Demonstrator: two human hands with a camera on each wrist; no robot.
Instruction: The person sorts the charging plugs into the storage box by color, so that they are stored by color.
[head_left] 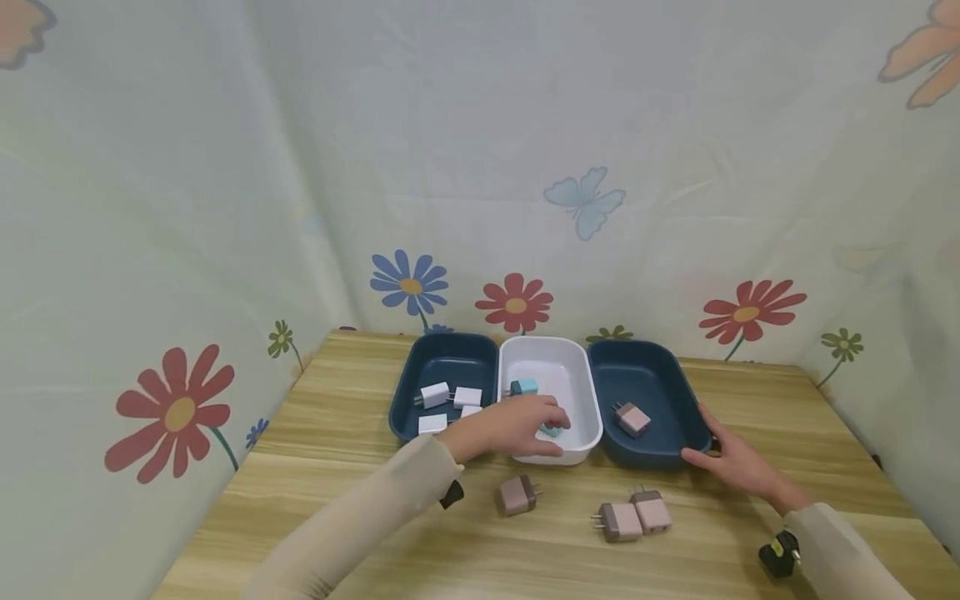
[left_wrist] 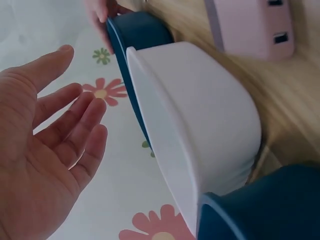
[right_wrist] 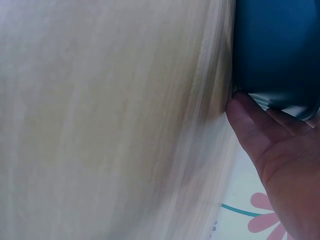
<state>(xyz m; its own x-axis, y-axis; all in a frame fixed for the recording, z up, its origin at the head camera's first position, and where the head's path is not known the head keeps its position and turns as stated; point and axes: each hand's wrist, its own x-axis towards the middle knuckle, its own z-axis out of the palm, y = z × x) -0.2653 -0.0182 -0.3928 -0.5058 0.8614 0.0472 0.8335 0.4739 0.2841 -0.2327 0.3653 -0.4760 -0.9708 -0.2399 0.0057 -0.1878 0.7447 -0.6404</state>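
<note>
My left hand [head_left: 517,425] hovers over the white bin [head_left: 551,367], its fingers loosely bent and holding nothing. Beneath it are teal plug chargers [head_left: 523,387], one partly covered by the hand. In the left wrist view, the same hand [left_wrist: 50,145] is apart from the white bin's wall [left_wrist: 210,100]. On the far side, my right hand [head_left: 738,462] touches the front right corner of the right dark blue bin [head_left: 648,375], thumb at the front and fingers along the side. That bin contains one pink charger [head_left: 632,419]. The right wrist view shows the thumb against the bin wall [right_wrist: 275,50].
The left dark blue bin [head_left: 450,358] holds several white chargers [head_left: 433,395]. The three bins stand side by side. In front of them, a pink charger [head_left: 517,495] lies alone, and two more pink chargers [head_left: 621,522] touch each other on the wooden table [head_left: 300,467]. A flowered curtain [head_left: 465,167] hangs behind.
</note>
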